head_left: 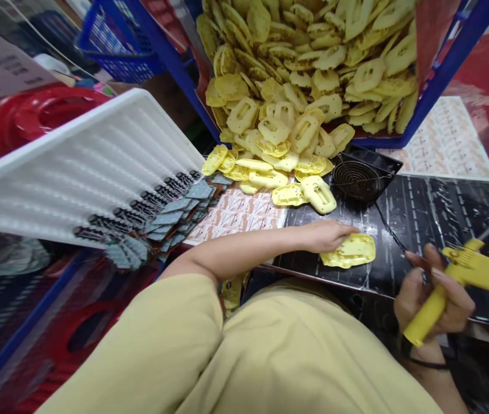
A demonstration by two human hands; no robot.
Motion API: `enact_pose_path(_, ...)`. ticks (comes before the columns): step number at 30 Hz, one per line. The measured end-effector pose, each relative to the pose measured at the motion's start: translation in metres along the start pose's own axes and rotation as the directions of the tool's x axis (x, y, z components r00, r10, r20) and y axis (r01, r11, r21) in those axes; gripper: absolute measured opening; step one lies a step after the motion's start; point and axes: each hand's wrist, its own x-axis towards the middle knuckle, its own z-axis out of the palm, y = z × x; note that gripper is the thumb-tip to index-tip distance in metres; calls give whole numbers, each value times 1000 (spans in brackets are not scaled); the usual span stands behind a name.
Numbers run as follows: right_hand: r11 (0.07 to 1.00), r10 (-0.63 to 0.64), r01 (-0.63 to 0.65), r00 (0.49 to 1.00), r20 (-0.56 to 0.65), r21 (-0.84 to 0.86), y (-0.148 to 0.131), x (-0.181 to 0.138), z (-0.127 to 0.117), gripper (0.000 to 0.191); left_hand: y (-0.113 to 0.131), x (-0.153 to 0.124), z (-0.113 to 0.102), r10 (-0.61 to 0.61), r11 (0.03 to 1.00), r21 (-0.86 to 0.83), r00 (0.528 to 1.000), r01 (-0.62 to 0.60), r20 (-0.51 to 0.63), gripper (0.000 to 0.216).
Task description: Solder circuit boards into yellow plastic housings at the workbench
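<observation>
My left hand [326,234] rests on a flat yellow plastic part [350,251] lying on the black work surface [426,230], fingers closed over its upper edge. My right hand [432,299] is wrapped round the handle of a yellow glue gun [464,282], whose nozzle points right. A heap of the same yellow parts [309,63] spills out of a tilted blue crate [451,63] onto the surface.
A white ribbed tray [76,167] holding rows of small dark pieces [158,213] slants at the left. A small black fan [359,179] sits behind the held part. Printed sheets [443,144] lie at the right. Red stools and blue crates stand at the left.
</observation>
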Motion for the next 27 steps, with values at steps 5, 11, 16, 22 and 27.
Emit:
enact_pose_path(5, 999, 2, -13, 944, 329, 30, -3, -5, 19, 59, -61, -29, -17, -106, 955, 249, 970, 161, -220, 66)
enact_pose_path(11, 997, -62, 74, 760, 647, 8, 6, 12, 35, 56, -93, 2, -34, -100, 927, 349, 989, 134, -113, 85)
enact_pose_path(16, 984, -22, 131, 756, 654, -118, 10, 6, 29, 44, -93, -7, -43, 29, 953, 284, 902, 105, -431, 54)
enact_pose_path(22, 952, 0, 169, 832, 555, -254, 4, -6, 20, 39, -88, -50, -48, -235, 967, -54, 794, 248, -560, 54)
enact_pose_path(27, 935, -8, 195, 845, 535, -295, 0, -7, 21, 42, -77, -63, -17, -351, 936, -85, 885, 342, -304, 64)
